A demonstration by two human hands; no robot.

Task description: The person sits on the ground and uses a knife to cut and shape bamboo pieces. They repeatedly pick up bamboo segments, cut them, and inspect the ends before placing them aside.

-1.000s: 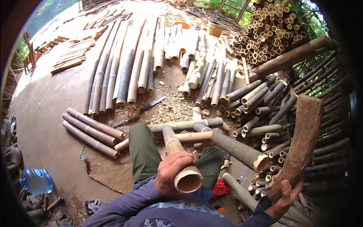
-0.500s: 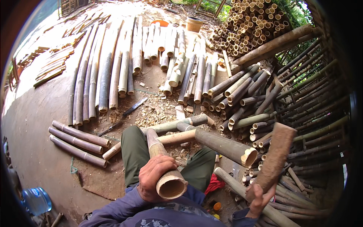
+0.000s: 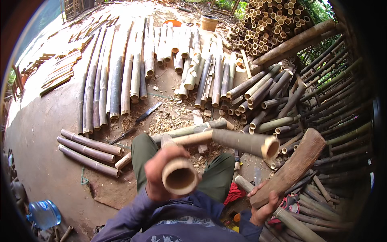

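My left hand, blurred, wraps round a bamboo tube above my lap. Its open round end faces up toward me, and its far part is mostly hidden behind my hand. On the right, my right hand grips the lower end of a thick, rough wooden block, which tilts up and away to the right. Between them and farther off lies a dark bamboo length with a ragged pale end. It sits by a lighter crosswise bamboo piece beyond my knees.
Long bamboo poles lie in a row ahead. A machete-like blade lies among wood chips. Three short bamboo pieces are at left, near a blue water jug. Cut bamboo is heaped at right before a bamboo fence.
My left hand has lifted the bamboo tube, whose open end now faces me more squarely. The wooden block in my right hand leans farther right. The whole view has shifted slightly.
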